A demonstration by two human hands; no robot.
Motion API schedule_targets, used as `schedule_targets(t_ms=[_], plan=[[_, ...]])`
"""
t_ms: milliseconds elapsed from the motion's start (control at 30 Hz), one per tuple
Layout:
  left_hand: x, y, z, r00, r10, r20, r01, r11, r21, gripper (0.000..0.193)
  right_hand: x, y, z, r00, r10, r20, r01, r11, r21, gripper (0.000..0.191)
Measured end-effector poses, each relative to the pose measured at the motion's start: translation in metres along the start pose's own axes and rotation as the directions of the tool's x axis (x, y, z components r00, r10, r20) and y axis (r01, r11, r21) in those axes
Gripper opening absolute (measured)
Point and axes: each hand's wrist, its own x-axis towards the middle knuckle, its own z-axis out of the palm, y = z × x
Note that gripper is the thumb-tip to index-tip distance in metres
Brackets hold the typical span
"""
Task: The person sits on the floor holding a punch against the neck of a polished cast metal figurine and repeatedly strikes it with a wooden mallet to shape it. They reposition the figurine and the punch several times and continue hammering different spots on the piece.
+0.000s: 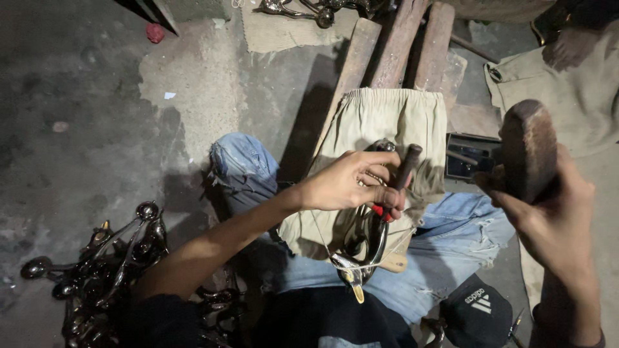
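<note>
My left hand (pixel 351 183) grips a short dark punch or chisel (pixel 406 164) with a red band, held upright on a shiny curved metal piece (pixel 367 248) that lies on a khaki cloth (pixel 387 116) over my lap. My right hand (pixel 554 222) is raised at the right and holds a worn wooden mallet (pixel 527 148) with its head up, apart from the punch. The metal piece is partly hidden under my left hand.
A pile of dark shiny metal parts (pixel 109 270) lies on the concrete floor at lower left. Wooden planks (pixel 400 45) lean behind the cloth. A dark metal box (pixel 467 158) sits right of the cloth, a black cap (pixel 477 312) near my knee, and more metal parts (pixel 309 9) at the top.
</note>
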Motion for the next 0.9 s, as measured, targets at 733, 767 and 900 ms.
schedule_targets(t_ms=[733, 767, 900], plan=[[-0.017, 0.003, 0.026, 0.97, -0.055, -0.236, 0.055, 0.998, -0.006, 0.016, 0.066, 0.017, 0.008, 0.839, -0.186, 0.511, 0.293, 0.946, -0.136, 0.077], [-0.019, 0.003, 0.027, 0.965, -0.057, -0.256, 0.049, 0.998, -0.036, 0.015, 0.07, 0.02, 0.01, 0.774, -0.326, 0.543, 0.424, 0.904, -0.062, 0.078], [-0.022, 0.0, 0.03, 0.958, 0.026, -0.286, -0.02, 1.0, 0.021, 0.014, 0.089, 0.029, 0.017, 0.788, -0.079, 0.611, 0.311, 0.907, -0.285, 0.077]])
